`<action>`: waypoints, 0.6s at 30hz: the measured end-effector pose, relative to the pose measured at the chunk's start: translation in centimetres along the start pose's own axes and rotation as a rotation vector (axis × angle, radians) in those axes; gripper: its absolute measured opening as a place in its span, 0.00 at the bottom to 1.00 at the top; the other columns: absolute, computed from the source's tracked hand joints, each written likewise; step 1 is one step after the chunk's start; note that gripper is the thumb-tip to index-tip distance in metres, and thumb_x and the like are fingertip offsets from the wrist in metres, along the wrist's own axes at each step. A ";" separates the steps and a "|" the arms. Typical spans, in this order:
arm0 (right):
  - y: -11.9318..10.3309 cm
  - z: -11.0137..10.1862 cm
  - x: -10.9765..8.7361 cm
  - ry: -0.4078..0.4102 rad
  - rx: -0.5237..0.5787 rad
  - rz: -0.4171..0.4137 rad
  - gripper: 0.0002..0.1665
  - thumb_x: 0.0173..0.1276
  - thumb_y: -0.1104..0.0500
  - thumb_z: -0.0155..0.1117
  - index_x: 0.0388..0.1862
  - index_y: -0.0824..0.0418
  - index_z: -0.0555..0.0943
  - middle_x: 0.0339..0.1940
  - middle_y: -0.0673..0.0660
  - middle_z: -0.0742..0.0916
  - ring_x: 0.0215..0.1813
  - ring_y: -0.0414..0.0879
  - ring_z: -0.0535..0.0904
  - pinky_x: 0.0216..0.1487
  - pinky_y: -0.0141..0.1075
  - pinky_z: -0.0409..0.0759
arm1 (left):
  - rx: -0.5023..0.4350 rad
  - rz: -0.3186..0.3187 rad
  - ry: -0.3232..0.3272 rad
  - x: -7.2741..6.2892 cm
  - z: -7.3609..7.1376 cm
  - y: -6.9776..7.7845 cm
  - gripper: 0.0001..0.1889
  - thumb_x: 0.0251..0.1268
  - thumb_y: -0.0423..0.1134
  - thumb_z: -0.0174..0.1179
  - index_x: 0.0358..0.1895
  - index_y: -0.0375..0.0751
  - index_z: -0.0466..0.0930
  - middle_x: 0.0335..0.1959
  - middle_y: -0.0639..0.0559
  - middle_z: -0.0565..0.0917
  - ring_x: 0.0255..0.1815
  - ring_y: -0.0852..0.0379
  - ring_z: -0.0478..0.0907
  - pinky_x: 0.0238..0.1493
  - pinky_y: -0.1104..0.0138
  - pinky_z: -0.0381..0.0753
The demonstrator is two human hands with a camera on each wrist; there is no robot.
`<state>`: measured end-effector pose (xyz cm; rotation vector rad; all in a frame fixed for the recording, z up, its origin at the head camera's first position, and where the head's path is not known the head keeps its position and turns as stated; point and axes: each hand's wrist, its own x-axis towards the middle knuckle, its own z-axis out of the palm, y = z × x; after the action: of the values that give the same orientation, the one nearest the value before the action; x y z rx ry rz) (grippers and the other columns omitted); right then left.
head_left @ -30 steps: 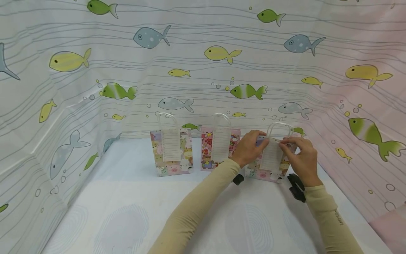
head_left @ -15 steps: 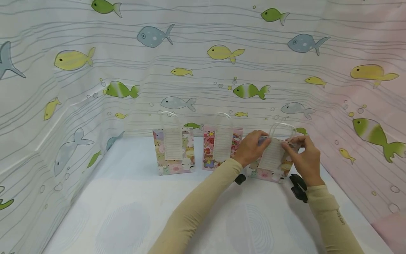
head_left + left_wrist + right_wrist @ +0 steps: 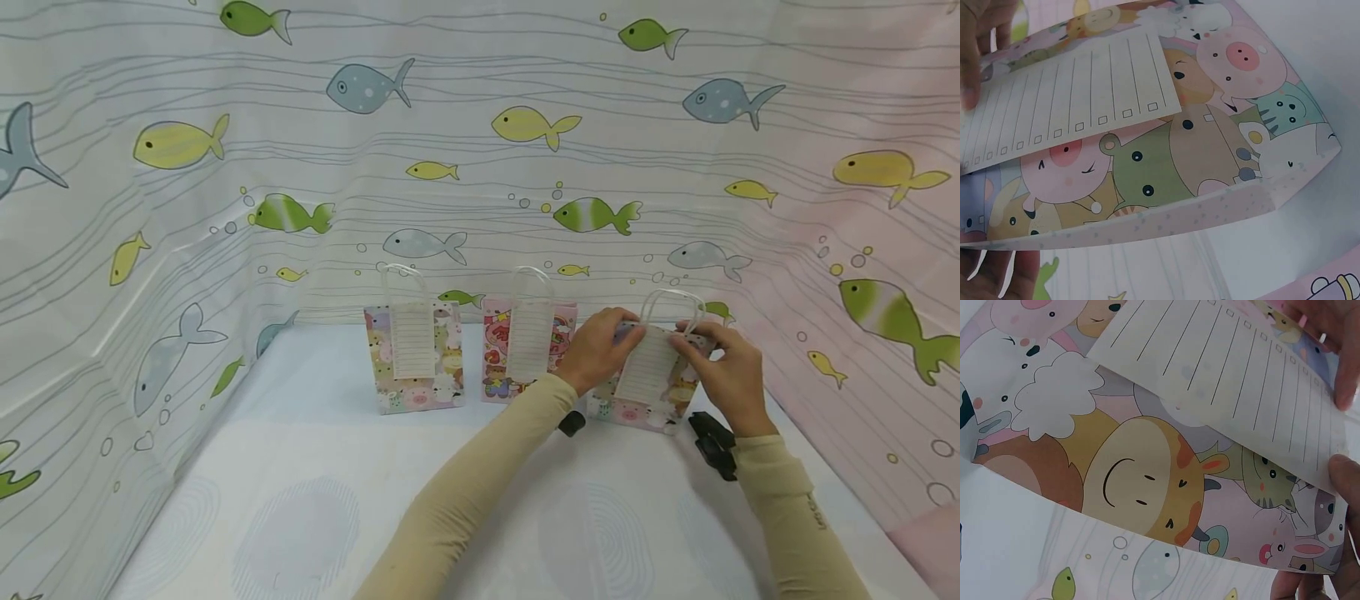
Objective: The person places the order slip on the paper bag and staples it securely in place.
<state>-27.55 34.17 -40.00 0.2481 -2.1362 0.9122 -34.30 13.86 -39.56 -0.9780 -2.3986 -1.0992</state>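
Observation:
At the right stands a small paper gift bag with cartoon animals and white handles, leaning slightly. A lined paper slip with small checkboxes lies against its front, slanted, its top at the bag's upper edge. My left hand pinches the bag's top left edge, thumb in front and fingers behind. On the other side my right hand pinches the top right edge, its thumb by the slip's upper corner. Both wrist views show the slip's lower end standing off the animal print. Fingers behind the bag are partly hidden.
Two more gift bags stand in a row to the left, an animal one and a red-pink one, each with a lined slip on its front. A fish-patterned curtain rises behind and beside the white table.
The head view has shifted slightly, so everything sits a little further right. The slip on the right bag has tilted a bit more. Both hands keep their hold on the bag's top edge.

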 end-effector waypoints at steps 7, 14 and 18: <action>0.1 0.0 0.0 0.001 0.010 -0.003 0.14 0.64 0.61 0.76 0.49 0.59 0.88 0.44 0.55 0.89 0.42 0.37 0.75 0.47 0.27 0.66 | -0.026 -0.007 -0.001 -0.1 -0.3 0.3 0.17 0.80 0.52 0.53 0.60 0.48 0.79 0.56 0.55 0.82 0.58 0.65 0.77 0.58 0.75 0.74; 0.1 0.1 -0.1 -0.006 -0.002 0.011 0.13 0.66 0.59 0.75 0.49 0.58 0.88 0.45 0.55 0.89 0.43 0.35 0.75 0.45 0.29 0.66 | -0.044 -0.002 -0.006 0.0 -0.4 0.2 0.17 0.80 0.51 0.53 0.59 0.47 0.80 0.56 0.55 0.83 0.59 0.65 0.77 0.59 0.75 0.72; -0.1 0.1 -0.1 -0.008 -0.009 0.015 0.14 0.66 0.59 0.75 0.50 0.58 0.88 0.44 0.54 0.88 0.41 0.38 0.74 0.43 0.29 0.66 | -0.046 0.005 -0.004 0.1 -0.4 0.2 0.17 0.80 0.50 0.53 0.59 0.47 0.81 0.55 0.55 0.83 0.59 0.64 0.78 0.59 0.76 0.73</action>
<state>-27.49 34.09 -40.07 0.2316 -2.1518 0.9118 -34.19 13.68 -39.10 -1.0006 -2.3829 -1.1561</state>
